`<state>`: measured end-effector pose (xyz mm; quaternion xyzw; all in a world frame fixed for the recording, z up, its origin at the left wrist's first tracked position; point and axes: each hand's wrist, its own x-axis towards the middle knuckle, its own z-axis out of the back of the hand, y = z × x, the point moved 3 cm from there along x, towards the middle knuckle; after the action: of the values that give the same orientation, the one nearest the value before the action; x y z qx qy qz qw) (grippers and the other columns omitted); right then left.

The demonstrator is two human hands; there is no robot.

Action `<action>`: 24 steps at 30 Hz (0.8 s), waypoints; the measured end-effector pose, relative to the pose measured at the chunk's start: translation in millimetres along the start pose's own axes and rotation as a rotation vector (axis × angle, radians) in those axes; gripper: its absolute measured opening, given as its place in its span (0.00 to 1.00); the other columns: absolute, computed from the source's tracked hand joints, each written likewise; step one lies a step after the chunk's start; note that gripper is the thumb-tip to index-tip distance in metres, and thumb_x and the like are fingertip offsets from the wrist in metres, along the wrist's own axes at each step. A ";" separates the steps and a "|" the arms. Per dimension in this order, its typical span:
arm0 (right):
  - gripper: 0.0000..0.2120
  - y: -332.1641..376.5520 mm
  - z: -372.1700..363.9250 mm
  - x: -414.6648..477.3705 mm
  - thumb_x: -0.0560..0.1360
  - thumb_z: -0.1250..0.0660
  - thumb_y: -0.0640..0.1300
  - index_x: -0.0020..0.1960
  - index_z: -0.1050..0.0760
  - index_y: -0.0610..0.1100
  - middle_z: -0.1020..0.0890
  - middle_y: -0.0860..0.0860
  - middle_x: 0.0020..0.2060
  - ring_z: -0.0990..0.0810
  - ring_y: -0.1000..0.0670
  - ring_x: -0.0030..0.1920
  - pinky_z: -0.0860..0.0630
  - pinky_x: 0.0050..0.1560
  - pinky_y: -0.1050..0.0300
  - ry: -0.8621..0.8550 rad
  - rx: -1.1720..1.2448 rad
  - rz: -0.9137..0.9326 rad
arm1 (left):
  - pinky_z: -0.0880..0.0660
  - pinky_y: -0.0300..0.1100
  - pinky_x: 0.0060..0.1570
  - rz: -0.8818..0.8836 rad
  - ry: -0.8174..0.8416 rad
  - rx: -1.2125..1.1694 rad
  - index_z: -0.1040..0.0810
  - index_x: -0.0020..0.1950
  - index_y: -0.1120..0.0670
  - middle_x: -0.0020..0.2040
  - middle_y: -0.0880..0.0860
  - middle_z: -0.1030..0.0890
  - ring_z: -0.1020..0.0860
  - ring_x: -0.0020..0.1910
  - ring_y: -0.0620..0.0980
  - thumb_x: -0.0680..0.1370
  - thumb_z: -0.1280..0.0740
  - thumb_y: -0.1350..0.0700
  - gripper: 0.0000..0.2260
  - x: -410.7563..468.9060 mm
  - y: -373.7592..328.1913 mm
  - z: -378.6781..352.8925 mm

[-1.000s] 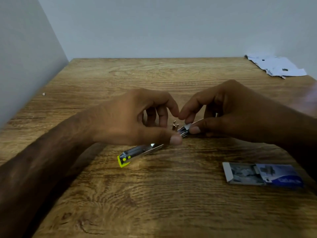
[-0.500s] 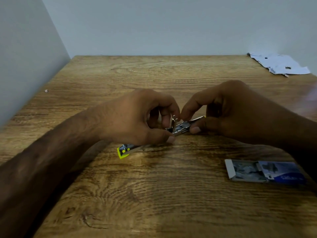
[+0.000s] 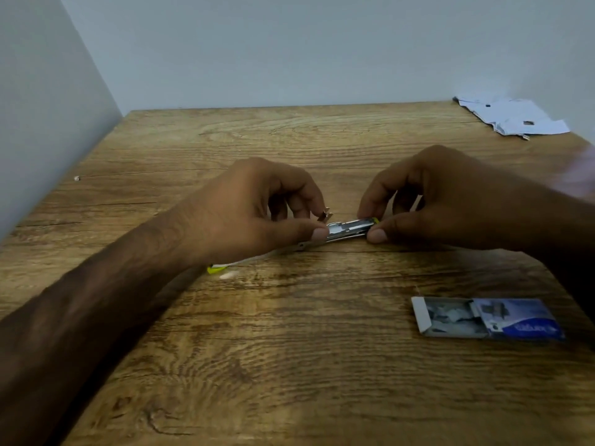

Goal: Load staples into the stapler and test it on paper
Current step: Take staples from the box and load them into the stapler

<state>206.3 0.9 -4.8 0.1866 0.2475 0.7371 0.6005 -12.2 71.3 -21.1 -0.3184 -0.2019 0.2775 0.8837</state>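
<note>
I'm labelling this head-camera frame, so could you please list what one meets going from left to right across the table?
Small white speck → left hand → stapler → right hand → staple box. The white paper lies far back at the right, over about the same span as the box.

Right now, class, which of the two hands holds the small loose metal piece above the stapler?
The left hand: its fingertips pinch the small metal piece just above the stapler. The right hand only pinches the stapler's far end.
</note>
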 end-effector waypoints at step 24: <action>0.10 8.1 -7.2 -6.9 0.69 0.25 0.47 0.48 0.18 0.59 0.18 0.59 0.48 0.16 0.59 0.44 0.17 0.47 0.50 -0.095 -0.005 0.115 | 0.27 0.37 0.30 -0.009 0.008 0.020 0.15 0.43 0.47 0.33 0.41 0.18 0.24 0.30 0.40 0.74 0.22 0.51 0.04 0.3 1.7 -0.5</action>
<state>197.2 -8.2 -5.7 0.2335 0.2057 0.7615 0.5685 -12.3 72.3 -22.6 -0.3096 -0.1970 0.2745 0.8888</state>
